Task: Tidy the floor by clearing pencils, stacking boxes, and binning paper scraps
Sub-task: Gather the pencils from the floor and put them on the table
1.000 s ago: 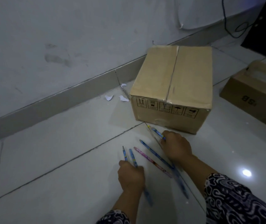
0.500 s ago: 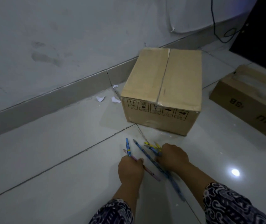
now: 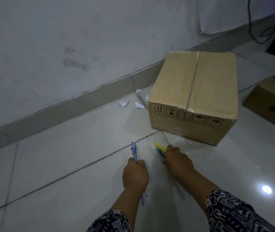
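Observation:
My left hand (image 3: 135,174) is closed around a few blue pencils (image 3: 134,151) whose tips stick out ahead of the fist. My right hand (image 3: 178,162) grips a second bunch of pencils (image 3: 159,148), yellow and blue, pointing up and left. Both hands hover low over the white tiled floor. Just beyond them stands a large taped cardboard box (image 3: 195,96) with handling symbols on its near side. A second brown box (image 3: 270,104) lies at the right edge, partly cut off. Several white paper scraps (image 3: 123,103) lie by the skirting, left of the large box.
A grey skirting board (image 3: 70,104) runs diagonally along the white wall. A black cable (image 3: 257,33) hangs at the top right beside a dark object. A bright light reflection (image 3: 266,189) shows on the glossy tiles at the right.
The loose pencils that lay spread on the floor between my hands are now gathered into both fists. The view has shifted, so the boxes sit further right.

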